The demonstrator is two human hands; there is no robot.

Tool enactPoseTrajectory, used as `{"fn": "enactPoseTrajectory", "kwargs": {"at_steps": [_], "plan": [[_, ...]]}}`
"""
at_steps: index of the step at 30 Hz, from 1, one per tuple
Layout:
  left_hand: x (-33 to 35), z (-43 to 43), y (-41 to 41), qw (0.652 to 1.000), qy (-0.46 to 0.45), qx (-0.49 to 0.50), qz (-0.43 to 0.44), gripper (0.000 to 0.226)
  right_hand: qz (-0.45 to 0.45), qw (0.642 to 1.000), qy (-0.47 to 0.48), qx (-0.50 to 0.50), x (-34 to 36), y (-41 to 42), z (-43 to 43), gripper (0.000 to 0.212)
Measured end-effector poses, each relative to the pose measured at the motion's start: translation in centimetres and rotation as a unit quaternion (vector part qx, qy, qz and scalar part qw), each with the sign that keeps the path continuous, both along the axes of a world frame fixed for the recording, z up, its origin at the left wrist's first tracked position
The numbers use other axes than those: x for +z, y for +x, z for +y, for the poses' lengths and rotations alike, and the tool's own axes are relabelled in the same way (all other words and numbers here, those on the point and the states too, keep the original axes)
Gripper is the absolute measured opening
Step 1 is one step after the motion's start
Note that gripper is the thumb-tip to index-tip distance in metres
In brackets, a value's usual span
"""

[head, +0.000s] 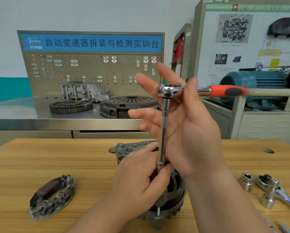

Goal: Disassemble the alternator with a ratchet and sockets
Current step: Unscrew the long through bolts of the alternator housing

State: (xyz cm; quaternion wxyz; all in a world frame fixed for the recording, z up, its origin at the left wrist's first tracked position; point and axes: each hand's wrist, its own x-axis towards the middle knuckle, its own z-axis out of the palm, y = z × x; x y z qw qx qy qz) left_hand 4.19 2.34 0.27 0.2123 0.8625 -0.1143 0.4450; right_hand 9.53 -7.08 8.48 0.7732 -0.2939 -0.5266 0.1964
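Head view. The alternator rests at the near middle of the wooden worktop. An extension stands upright on it, with a socket at its lower end and a ratchet on top, whose orange handle points right. The left hand curls over the alternator and pinches the socket between thumb and fingers. The right hand is spread, fingers straight and fanned behind the ratchet head, thumb across the shank; it grips nothing. A rectifier lies well to the left. To the right lie a second ratchet and loose sockets. Behind, a steel bench carries a clutch cover and a ring gear below a pegboard.
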Motion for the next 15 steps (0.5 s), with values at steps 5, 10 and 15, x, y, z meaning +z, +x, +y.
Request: {"fn": "enactPoseTrajectory", "kwargs": {"at_steps": [5,10,15], "plan": [[0.0,-0.06,0.07,1.0,0.001,0.013,-0.005,0.023,-0.116,0.981,0.04,-0.149,0.47,-0.06,-0.45,0.029],[0.07,-0.02,-0.06,1.0,-0.003,-0.01,-0.009,0.034,-0.051,0.996,0.033,-0.063,0.38,-0.35,-0.07,0.03],[0.11,-0.04,-0.11,1.0,0.002,-0.012,0.001,0.028,0.012,1.0,-0.028,0.003,0.18,-0.01,-0.17,0.056]]}}
